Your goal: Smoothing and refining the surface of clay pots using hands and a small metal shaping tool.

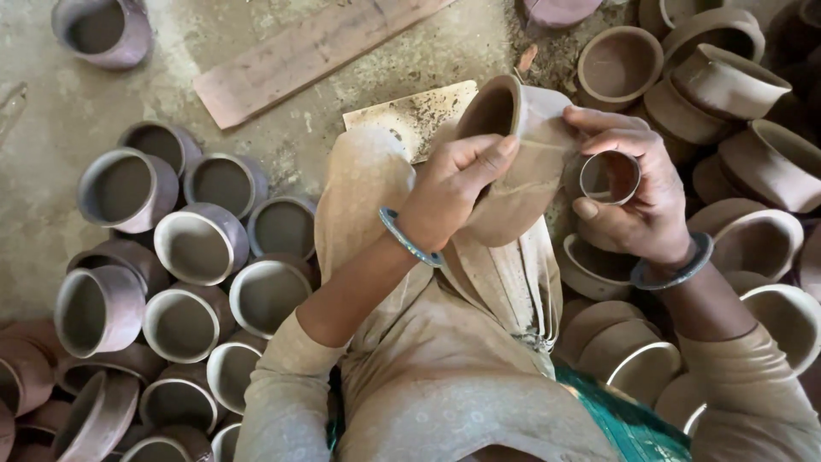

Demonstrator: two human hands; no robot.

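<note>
A brown unfired clay pot (513, 162) lies tilted on my raised knee, its mouth toward the upper left. My left hand (451, 190) grips the pot by its rim and side, a blue-green bangle on the wrist. My right hand (629, 192) rests against the pot's right side and holds a small round ring-shaped tool (609, 177) between thumb and fingers. A grey bangle circles the right wrist. My beige patterned clothing covers the knee under the pot.
Several grey-coated clay pots (201, 244) crowd the floor at the left. Several plain brown pots (727, 81) are stacked at the right. A wooden plank (299, 56) and a flat speckled board (415, 115) lie on the dusty ground ahead.
</note>
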